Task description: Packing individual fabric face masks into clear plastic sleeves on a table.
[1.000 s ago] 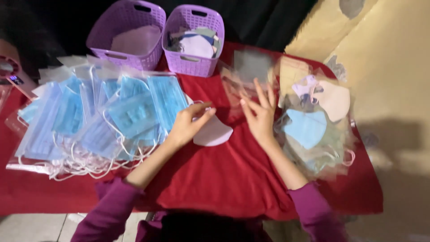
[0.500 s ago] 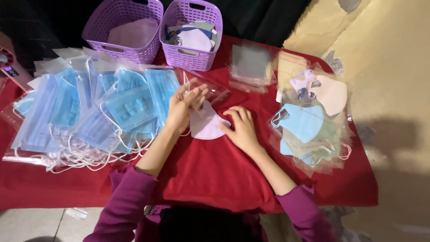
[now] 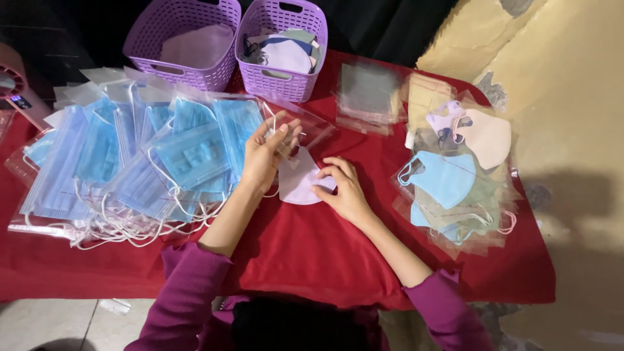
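1. Mask [image 3: 300, 186]: pale lilac, folded flat into a curved half-shape, lying on the red tablecloth [image 3: 305, 253] near the table's middle; its upper tip sits in the mouth of a clear plastic sleeve [image 3: 305, 130].
2. Left hand [image 3: 263, 156]: fingers pinched on the sleeve's open edge and a white ear loop; right hand [image 3: 343, 188]: fingers curled, tips pressing the mask's right edge.
3. Surroundings: a spread of bagged blue surgical masks [image 3: 149, 162] with loose white loops lies just beside the left hand; two purple baskets [image 3: 231, 42] stand behind, holding more masks; a stack of empty clear sleeves [image 3: 367, 97] lies beyond the right hand; a heap of bagged shaped masks [image 3: 455, 182], blue, beige and lilac, lies to the right.
4. Room: bare red cloth lies open between the forearms and toward the near table edge; both side piles crowd close; the baskets close off the far edge.
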